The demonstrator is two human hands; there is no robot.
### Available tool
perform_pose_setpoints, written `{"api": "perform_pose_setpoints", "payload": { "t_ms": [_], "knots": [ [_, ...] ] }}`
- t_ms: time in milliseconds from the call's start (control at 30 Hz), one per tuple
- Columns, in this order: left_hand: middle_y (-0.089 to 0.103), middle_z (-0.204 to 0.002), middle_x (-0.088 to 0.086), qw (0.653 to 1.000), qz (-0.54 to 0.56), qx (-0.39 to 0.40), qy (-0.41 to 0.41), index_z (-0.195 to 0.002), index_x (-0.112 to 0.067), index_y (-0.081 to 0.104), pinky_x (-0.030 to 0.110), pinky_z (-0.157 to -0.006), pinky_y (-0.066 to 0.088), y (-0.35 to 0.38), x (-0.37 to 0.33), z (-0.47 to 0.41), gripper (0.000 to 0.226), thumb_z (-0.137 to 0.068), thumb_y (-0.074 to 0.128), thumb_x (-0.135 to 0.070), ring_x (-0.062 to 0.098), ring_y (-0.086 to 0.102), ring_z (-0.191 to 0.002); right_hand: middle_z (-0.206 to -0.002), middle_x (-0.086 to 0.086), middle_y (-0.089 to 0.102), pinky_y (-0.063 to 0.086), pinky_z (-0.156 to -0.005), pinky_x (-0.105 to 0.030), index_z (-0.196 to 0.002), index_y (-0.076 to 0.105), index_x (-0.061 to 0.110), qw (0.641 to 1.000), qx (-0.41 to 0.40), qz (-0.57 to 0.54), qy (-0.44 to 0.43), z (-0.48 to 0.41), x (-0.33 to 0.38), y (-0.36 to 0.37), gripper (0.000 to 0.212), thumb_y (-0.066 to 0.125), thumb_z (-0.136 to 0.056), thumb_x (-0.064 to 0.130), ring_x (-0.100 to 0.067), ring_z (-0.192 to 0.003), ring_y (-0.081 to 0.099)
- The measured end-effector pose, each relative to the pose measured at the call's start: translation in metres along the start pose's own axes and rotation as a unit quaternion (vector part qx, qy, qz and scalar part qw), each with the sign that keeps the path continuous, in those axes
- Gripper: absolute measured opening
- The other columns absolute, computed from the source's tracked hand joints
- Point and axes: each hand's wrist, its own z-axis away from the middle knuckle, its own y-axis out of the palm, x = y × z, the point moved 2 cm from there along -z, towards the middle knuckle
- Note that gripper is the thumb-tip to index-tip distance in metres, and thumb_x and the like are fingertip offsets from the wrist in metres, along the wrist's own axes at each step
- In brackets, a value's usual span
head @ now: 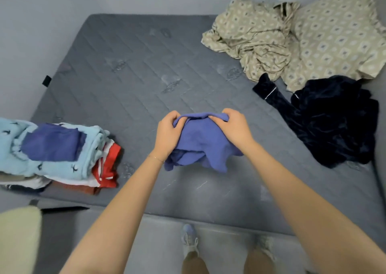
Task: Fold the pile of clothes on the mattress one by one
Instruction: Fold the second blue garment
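Holding up a purple cloth over the mattress, the left hand and right hand pinch its top edge.

Purple top bunched and crumpled, lifted just above the grey quilted mattress near its front edge. Upper hem pinched at either end by left hand and right hand, loose folds hanging below. To the left, at the mattress edge, a stack of folded clothes: pale blue with small dark prints, a dark blue piece flat on top, red and white layers beneath. To the right, a navy garment with thin white piping, heaped unfolded. Beyond it, in the far right corner, crumpled beige patterned fabric.
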Motion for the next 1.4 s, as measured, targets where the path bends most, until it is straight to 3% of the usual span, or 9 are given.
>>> {"api": "perform_pose_setpoints", "payload": {
  "t_ms": [367,600,667,767,900,1100,1200,1300,1400],
  "knots": [
    [0.034,-0.061,-0.002,0.999,-0.023,0.016,0.038,-0.067,-0.006,0.037,0.019,-0.057,0.031,-0.103,0.027,-0.042,0.033,-0.095,0.053,-0.012,0.009,0.028,-0.059,-0.06,-0.001,0.045,0.034,-0.058,-0.034,-0.062,0.038,0.016,1.0,-0.007,0.02,0.01,-0.011,0.074,0.074,0.038,0.062,-0.089,0.029,-0.02,-0.062,0.041],
    [0.036,-0.061,-0.004,1.0,-0.01,-0.014,0.023,-0.069,-0.002,0.04,0.017,-0.057,0.032,-0.144,0.04,-0.054,0.031,-0.095,0.054,-0.014,0.008,0.03,-0.059,-0.073,-0.011,0.06,0.04,-0.062,-0.03,-0.076,0.059,0.001,0.995,0.095,-0.003,-0.026,-0.015,0.106,0.109,0.038,0.07,-0.085,0.035,-0.014,-0.065,0.049],
    [0.036,-0.061,-0.004,1.0,-0.009,-0.018,0.023,-0.069,-0.004,0.04,0.016,-0.056,0.032,-0.156,0.045,-0.059,0.031,-0.095,0.053,-0.014,0.006,0.029,-0.058,-0.067,-0.004,0.057,0.039,-0.056,-0.022,-0.071,0.058,0.005,0.994,0.104,-0.002,-0.02,-0.018,0.114,0.117,0.037,0.07,-0.085,0.037,-0.008,-0.059,0.048],
    [0.04,-0.064,0.003,1.0,-0.014,-0.006,0.02,-0.07,-0.001,0.042,0.017,-0.057,0.032,-0.171,0.049,-0.069,0.032,-0.095,0.054,-0.017,0.008,0.032,-0.06,-0.054,0.01,0.044,0.03,-0.043,-0.012,-0.058,0.043,0.018,0.996,0.09,0.001,0.006,-0.022,0.126,0.127,0.043,0.069,-0.085,0.039,-0.001,-0.044,0.038],
    [0.042,-0.065,0.006,0.998,-0.017,0.042,0.041,-0.07,0.001,0.044,0.017,-0.057,0.032,-0.193,0.062,-0.083,0.033,-0.096,0.055,-0.018,0.01,0.033,-0.061,-0.048,0.013,0.044,0.03,-0.043,-0.013,-0.057,0.043,0.02,0.998,0.045,-0.038,0.037,-0.025,0.142,0.146,0.042,0.067,-0.088,0.036,0.0,-0.042,0.039],
    [0.039,-0.055,-0.007,0.991,-0.048,0.106,0.065,-0.059,-0.023,0.042,0.018,-0.055,0.031,-0.229,0.084,-0.084,0.04,-0.095,0.057,-0.018,0.006,0.034,-0.056,-0.056,0.009,0.056,0.04,-0.05,-0.015,-0.07,0.059,0.013,0.986,0.011,-0.156,0.062,-0.013,0.176,0.175,0.027,0.064,-0.092,0.028,-0.003,-0.051,0.05],
    [0.054,-0.067,-0.008,0.986,-0.072,0.122,0.087,-0.069,-0.024,0.058,0.026,-0.067,0.038,-0.239,0.083,-0.081,0.027,-0.095,0.058,-0.017,0.014,0.047,-0.069,-0.062,0.004,0.06,0.044,-0.05,-0.015,-0.076,0.065,0.012,0.978,-0.02,-0.193,0.08,-0.01,0.188,0.181,0.022,0.066,-0.09,0.028,-0.006,-0.052,0.053],
    [0.061,-0.099,-0.005,0.987,-0.004,0.138,0.087,-0.1,-0.017,0.062,0.022,-0.084,0.044,-0.238,0.074,-0.069,0.007,-0.093,0.063,-0.017,0.011,0.057,-0.09,-0.073,-0.004,0.066,0.048,-0.057,-0.018,-0.092,0.071,0.006,0.961,-0.023,-0.248,0.118,-0.006,0.194,0.186,0.022,0.066,-0.09,0.027,-0.012,-0.06,0.059],
    [0.06,-0.079,-0.005,0.973,0.128,0.191,0.035,-0.092,-0.019,0.049,0.015,-0.07,0.044,-0.233,0.067,-0.053,0.018,-0.091,0.066,-0.018,0.002,0.055,-0.071,-0.081,-0.014,0.064,0.049,-0.068,-0.029,-0.094,0.066,-0.004,0.949,-0.022,-0.28,0.142,-0.005,0.198,0.191,0.026,0.063,-0.093,0.021,-0.021,-0.07,0.058]
  ]
}}
